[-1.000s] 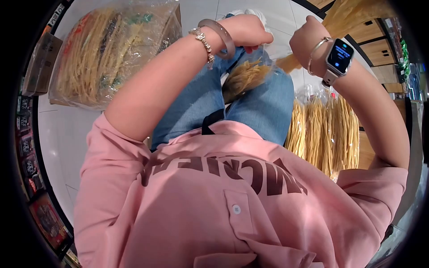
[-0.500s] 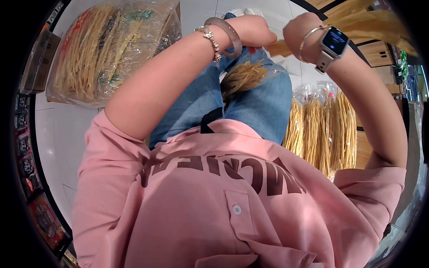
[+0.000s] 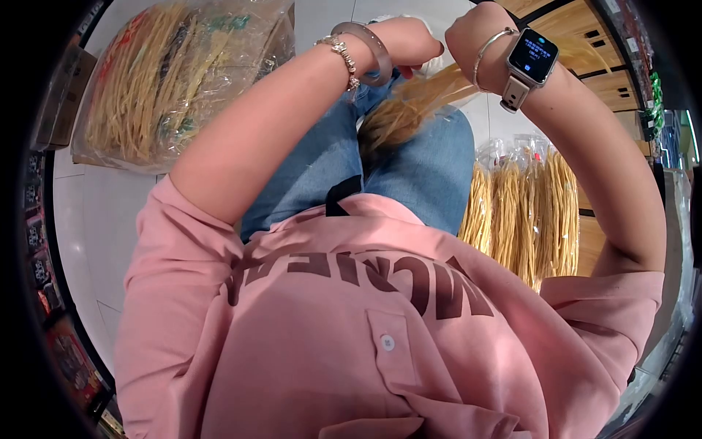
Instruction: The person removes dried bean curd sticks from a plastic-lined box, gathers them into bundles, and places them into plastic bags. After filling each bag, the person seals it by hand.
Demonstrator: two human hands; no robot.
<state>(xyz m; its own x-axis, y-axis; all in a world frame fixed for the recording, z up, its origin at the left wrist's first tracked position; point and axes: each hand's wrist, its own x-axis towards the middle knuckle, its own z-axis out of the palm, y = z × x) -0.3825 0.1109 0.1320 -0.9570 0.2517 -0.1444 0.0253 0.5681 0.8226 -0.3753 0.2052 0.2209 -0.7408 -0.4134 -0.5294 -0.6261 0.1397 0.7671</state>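
Note:
My right hand (image 3: 474,28), with a watch on its wrist, is closed like a fist over a bundle of long yellow dried strips (image 3: 447,82), which look like bean curd sticks. The strips run from my lap under the hand and show again, blurred, past the wrist. My left hand (image 3: 413,45), wearing a bangle and a bead bracelet, curls its fingers close beside the strips. What sits inside those fingers is hidden. Between my knees stands the brownish end of a bundle of strips (image 3: 387,126), and a clear film seems to lie over its right side.
On the left lies a large clear bag of yellow strips (image 3: 139,88) on cardboard. Several bagged bundles (image 3: 523,219) lie to the right of my leg. Shelves with packets (image 3: 38,249) line the left edge, and wooden drawers (image 3: 618,69) stand at the upper right.
My right hand has shifted up and slightly left. The strips that stretched off to the upper right now slant down toward my lap. My left hand has moved up and left a little.

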